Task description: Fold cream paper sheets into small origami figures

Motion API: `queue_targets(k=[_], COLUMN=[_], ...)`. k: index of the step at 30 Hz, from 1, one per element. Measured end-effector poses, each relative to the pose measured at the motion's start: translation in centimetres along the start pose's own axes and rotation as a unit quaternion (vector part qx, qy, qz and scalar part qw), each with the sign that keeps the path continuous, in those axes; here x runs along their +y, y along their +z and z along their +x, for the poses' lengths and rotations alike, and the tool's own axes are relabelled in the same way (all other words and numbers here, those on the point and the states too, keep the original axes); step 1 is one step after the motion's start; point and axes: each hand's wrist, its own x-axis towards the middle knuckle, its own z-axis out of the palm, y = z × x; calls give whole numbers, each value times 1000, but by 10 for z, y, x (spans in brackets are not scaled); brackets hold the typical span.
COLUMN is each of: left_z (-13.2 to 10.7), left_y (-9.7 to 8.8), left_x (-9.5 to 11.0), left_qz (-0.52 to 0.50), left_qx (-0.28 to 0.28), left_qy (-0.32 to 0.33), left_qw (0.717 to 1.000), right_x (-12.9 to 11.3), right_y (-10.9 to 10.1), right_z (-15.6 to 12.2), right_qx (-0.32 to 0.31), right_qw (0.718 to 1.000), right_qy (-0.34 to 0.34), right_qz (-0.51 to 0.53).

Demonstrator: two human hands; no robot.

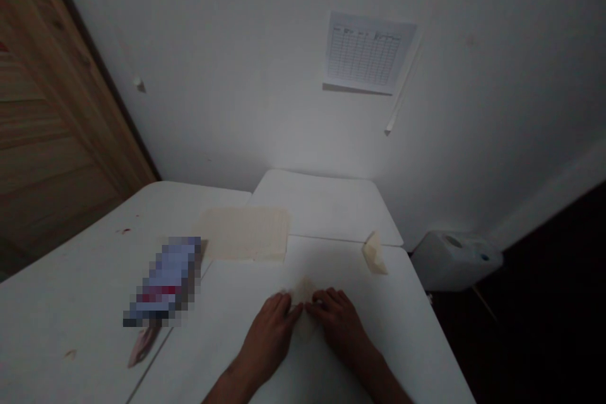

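Observation:
A small piece of thin cream paper (305, 328) lies on the white table between my hands. My left hand (274, 322) is closed at its left side, with the thumb and fingers pinching the edge. From the other side my right hand (336, 315) pinches it too, and the two thumb tips almost meet at its middle. The fingers partly cover the paper, so its exact folds cannot be made out. Beyond my right hand stands a folded cream paper piece (375, 255).
Flat cream paper sheets (243, 233) lie across the table joint at the back. To the left is a blue-grey pixelated item (165, 281) with a pinkish end. A printed chart (367, 53) hangs on the wall. A white plastic container (454, 262) stands beyond the table's right edge.

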Motion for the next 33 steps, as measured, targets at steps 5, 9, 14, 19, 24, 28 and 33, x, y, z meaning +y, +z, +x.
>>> queue_targets(k=[5, 9, 14, 19, 24, 28, 33], left_z=[-7, -19, -25, -23, -22, -14, 5], left_y=[-7, -13, -14, -16, -16, -12, -5], left_x=[-3, -10, -16, -16, -14, -11, -8], left_qz=[40, 63, 63, 47, 9, -47, -82], left_qx=[4, 12, 46, 70, 98, 63, -9], left_qy=[-60, -80, -73, -71, -53, 29, 42], left_qw=[997, 995, 994, 994, 994, 996, 996], right_x=[2, 2, 2, 2, 1, 1, 0], right_y=[1, 2, 5, 3, 2, 4, 2], right_z=[-1, -2, -2, -2, -2, -2, -2], right_qx=[-6, -4, 6, 6, 7, 14, 8], right_qw=[1000, 1000, 1000, 1000, 1000, 1000, 999], right_qy=[8, 10, 11, 9, 5, 14, 32], right_qz=[0, -6, -5, -10, -3, 2, 24])
